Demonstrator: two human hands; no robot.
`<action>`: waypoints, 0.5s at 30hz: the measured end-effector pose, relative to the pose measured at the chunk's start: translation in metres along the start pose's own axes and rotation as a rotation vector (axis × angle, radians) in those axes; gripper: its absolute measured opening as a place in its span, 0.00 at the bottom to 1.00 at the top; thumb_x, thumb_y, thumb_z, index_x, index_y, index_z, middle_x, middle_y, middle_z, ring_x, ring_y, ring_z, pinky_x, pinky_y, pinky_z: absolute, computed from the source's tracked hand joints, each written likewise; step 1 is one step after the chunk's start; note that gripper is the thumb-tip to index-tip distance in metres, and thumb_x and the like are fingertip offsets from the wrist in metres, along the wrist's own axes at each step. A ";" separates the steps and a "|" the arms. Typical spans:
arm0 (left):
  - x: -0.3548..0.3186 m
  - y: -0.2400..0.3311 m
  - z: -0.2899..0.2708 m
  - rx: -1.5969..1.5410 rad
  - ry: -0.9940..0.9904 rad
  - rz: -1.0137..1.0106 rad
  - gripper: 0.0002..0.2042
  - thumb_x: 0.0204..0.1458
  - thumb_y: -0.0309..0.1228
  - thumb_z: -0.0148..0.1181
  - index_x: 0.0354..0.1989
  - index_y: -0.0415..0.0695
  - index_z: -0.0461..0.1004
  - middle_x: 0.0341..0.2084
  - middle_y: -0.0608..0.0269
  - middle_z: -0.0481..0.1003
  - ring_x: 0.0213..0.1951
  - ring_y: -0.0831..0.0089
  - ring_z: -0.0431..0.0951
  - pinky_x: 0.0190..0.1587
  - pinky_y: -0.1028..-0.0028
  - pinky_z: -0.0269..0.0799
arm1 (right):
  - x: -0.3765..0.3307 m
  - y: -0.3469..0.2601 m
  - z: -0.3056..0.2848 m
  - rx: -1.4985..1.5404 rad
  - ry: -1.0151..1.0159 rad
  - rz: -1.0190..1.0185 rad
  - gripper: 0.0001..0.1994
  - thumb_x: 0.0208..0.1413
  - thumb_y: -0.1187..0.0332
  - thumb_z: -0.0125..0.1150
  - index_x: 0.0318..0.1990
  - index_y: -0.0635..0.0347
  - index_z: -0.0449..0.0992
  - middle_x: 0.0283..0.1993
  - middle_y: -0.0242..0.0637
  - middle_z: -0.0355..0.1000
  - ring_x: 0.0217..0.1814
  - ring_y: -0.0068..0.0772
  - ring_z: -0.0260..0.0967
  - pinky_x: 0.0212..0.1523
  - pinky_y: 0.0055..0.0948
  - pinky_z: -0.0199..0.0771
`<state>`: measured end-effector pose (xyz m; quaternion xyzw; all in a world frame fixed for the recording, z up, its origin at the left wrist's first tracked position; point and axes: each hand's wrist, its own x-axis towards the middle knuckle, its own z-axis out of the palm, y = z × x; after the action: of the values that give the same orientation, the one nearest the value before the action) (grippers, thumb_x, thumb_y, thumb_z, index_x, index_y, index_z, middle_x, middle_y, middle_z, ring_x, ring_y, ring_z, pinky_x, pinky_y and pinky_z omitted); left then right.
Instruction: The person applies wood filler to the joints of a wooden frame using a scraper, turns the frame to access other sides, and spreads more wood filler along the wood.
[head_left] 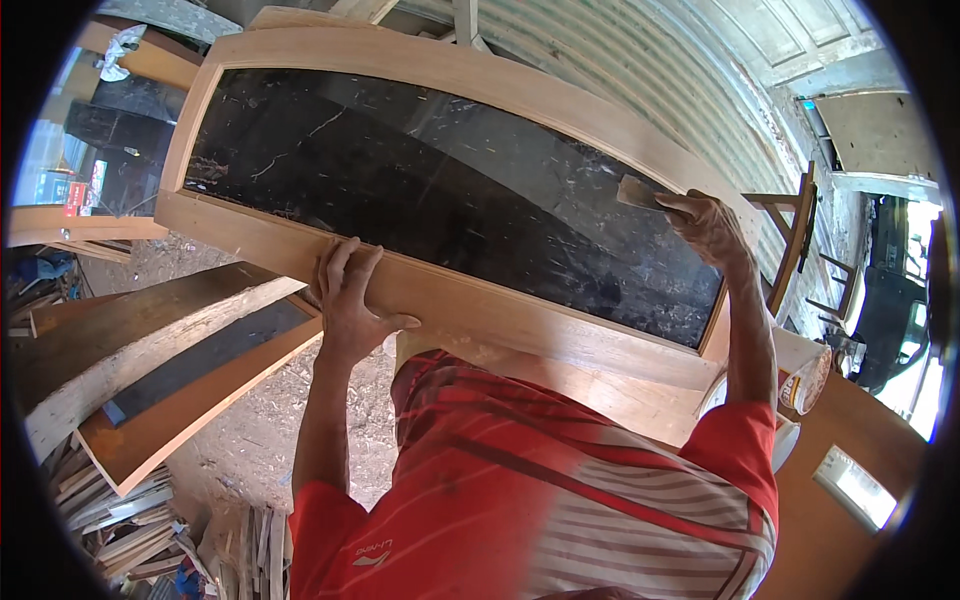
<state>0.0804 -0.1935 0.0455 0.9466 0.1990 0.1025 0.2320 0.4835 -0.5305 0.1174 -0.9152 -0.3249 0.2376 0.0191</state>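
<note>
smooth wooden frame (480,292), glossy black panel (420,170)

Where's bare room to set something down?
Widest is the speckled dark panel within the wooden frame, beyond the left hand and left of the right hand and its flat tool. Also the near rail, right of the left hand. Lower left is crowded with wood offcuts.

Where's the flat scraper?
Head view, upper right: the flat scraper is in the right hand, near the far edge of the dark panel, toward its right end.
</note>
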 end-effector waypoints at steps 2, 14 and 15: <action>-0.004 -0.004 0.001 -0.003 0.021 0.002 0.55 0.21 0.58 0.83 0.66 0.50 0.72 0.70 0.56 0.60 0.72 0.49 0.56 0.73 0.43 0.50 | 0.006 -0.010 0.003 -0.124 0.103 -0.168 0.16 0.63 0.59 0.64 0.57 0.39 0.83 0.40 0.45 0.78 0.43 0.49 0.79 0.45 0.45 0.76; -0.004 -0.003 0.000 -0.019 0.004 0.001 0.55 0.19 0.51 0.87 0.66 0.49 0.71 0.70 0.56 0.59 0.73 0.48 0.54 0.73 0.44 0.51 | 0.016 -0.020 -0.029 -0.281 0.010 -0.226 0.13 0.62 0.65 0.63 0.53 0.40 0.85 0.37 0.38 0.78 0.41 0.44 0.79 0.45 0.45 0.79; 0.000 -0.006 0.000 -0.015 0.002 -0.005 0.55 0.19 0.51 0.87 0.66 0.49 0.71 0.70 0.56 0.59 0.73 0.48 0.54 0.73 0.44 0.51 | 0.024 -0.024 -0.027 -0.279 0.006 -0.232 0.13 0.62 0.65 0.63 0.53 0.40 0.85 0.37 0.38 0.78 0.41 0.44 0.79 0.45 0.45 0.79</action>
<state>0.0786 -0.1882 0.0429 0.9441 0.2009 0.1043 0.2394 0.4978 -0.4942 0.1357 -0.8661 -0.4581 0.1837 -0.0796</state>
